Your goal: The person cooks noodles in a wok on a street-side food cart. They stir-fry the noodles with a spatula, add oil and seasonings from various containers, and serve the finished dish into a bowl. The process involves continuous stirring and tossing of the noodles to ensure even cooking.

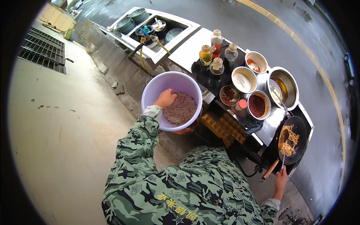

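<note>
My left hand [166, 98] reaches into a round lilac plastic tub [150, 81] and touches thin, greyish-brown noodles [180, 109] heaped inside. Its fingers are curled and their tips hidden, so whether they grip any noodles is unclear. Far to the right, my right hand [281, 178] is closed around the handle of a metal cooking utensil [283, 157]. The utensil's head rests among wide, sauce-coated noodles [292, 140] in a dark wok [301, 149]. The wok's wooden handle [270, 170] juts out just left of that hand, apart from it.
Squeeze-type bottles [216, 67] stand on the cart beside seasoning bowls [257, 106]. A steel pot [294, 84] holds oil and a ladle. Egg trays [225, 126] lie below. A sink [180, 24] with stacked dishes is beyond; a wall [70, 126] runs along the left.
</note>
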The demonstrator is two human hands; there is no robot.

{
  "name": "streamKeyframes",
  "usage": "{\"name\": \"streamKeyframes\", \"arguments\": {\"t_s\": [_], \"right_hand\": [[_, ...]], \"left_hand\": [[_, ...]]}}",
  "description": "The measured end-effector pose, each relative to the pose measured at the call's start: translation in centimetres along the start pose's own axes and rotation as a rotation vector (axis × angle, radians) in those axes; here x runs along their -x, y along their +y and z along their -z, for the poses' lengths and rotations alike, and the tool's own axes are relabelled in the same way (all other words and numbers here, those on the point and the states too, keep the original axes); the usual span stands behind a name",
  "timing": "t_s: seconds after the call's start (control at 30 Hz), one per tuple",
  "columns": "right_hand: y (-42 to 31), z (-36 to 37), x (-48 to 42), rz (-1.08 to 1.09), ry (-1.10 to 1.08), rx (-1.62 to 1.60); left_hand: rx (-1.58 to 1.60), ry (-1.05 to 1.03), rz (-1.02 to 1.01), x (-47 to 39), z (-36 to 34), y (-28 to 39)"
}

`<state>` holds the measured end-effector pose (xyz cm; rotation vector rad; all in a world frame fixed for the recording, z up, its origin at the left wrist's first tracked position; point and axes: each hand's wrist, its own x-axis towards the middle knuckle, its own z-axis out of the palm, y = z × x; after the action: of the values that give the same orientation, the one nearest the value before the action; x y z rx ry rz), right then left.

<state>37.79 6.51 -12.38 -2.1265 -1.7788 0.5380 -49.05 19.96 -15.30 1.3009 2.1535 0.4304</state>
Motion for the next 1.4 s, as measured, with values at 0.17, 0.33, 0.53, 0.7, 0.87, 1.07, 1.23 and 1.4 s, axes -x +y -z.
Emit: {"name": "streamKeyframes", "arguments": {"t_s": [0.17,0.33,0.53,0.7,0.87,1.07,1.23,1.4], "right_hand": [[-4.2,3.1,1.0,-0.397,-0.092,-0.005],[-10.9,2.7,3.7,-0.318,-0.136,0.156],[-16.4,3.7,4.8,-0.387,-0.107,0.235],[-16.1,2.3,4.3,-0.394,-0.062,0.180],[-16.1,2.5,3.7,-0.441,-0.088,0.140],[-13.6,1.6,2.0,-0.448,-0.209,0.149],[-13.8,0.8,3.9,-0.399,-0.134,0.152],[-15.3,0.8,2.9,-0.356,-0.099,0.125]], "left_hand": [[-0.447,-0.517,0.004,-2.9,-5.0,-0.5],[-0.783,-0.545,-0.020,0.8,-6.7,-0.4],[-1.089,-0.178,-0.340,-0.3,-16.2,-11.3],[-0.715,-0.333,-0.300,-3.2,-13.5,-8.7],[-0.708,-0.183,-0.358,-3.9,-11.9,-7.5],[-0.687,-0.258,-0.295,-4.6,-11.6,-6.9],[-0.636,-0.393,-0.238,-5.0,-12.3,-5.3],[-0.566,-0.468,-0.164,-4.8,-12.1,-3.9]]}}
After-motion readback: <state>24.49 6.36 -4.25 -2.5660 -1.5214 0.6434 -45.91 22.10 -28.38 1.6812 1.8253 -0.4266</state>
